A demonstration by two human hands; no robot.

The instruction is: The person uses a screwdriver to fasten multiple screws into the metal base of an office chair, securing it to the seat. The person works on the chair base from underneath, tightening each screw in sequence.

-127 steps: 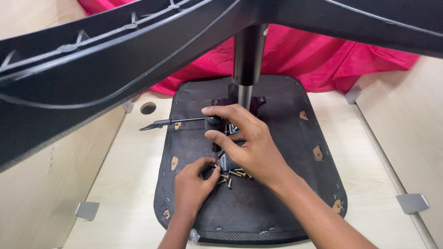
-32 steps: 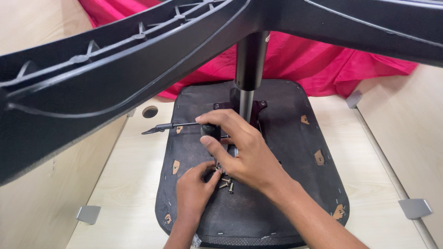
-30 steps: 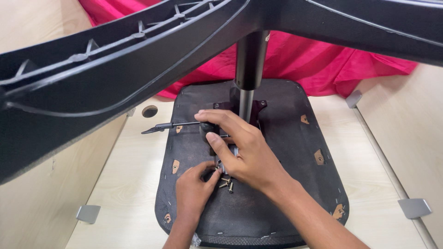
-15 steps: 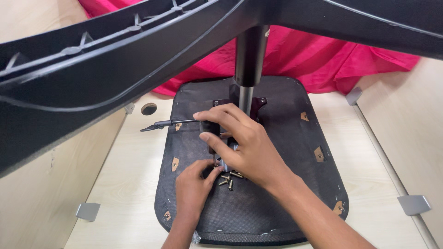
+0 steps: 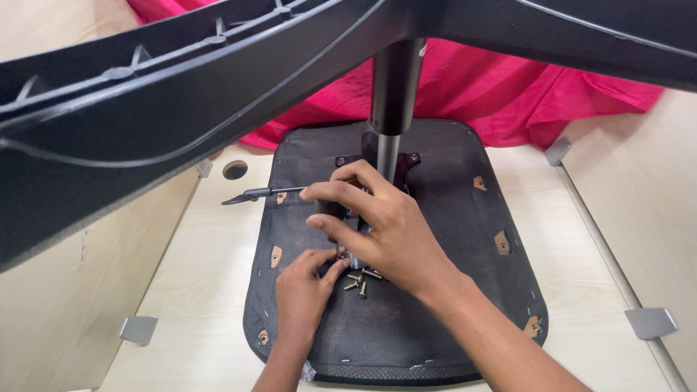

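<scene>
An upturned chair seat [image 5: 450, 239] lies flat on the pale tabletop [image 5: 196, 290], its black underside facing up, and both hands work at its middle. The right hand [image 5: 385, 232] is curled over the metal mechanism at the foot of the gas column [image 5: 392, 94]; its fingers [image 5: 341, 192] are bent and closed loosely around that part, though what exactly sits under the palm I cannot tell. A thin black lever [image 5: 258, 194] sticks out sideways just past those fingertips. The left hand [image 5: 305, 290] comes in just below the right fingers, its thumb and forefinger pinched nearly shut at a small spot beside the mechanism; whether a screw is between them is hidden. A few loose screws [image 5: 359, 279] lie on the seat right beside the left fingertips, under the right palm. The chair's black star base [image 5: 181, 109] spreads overhead, above both hands. Beyond the fingers, behind the seat, lies a crumpled pink cloth [image 5: 508, 94]. Grey metal brackets [image 5: 650, 323] sit on the tabletop well out to either side of the hands.
</scene>
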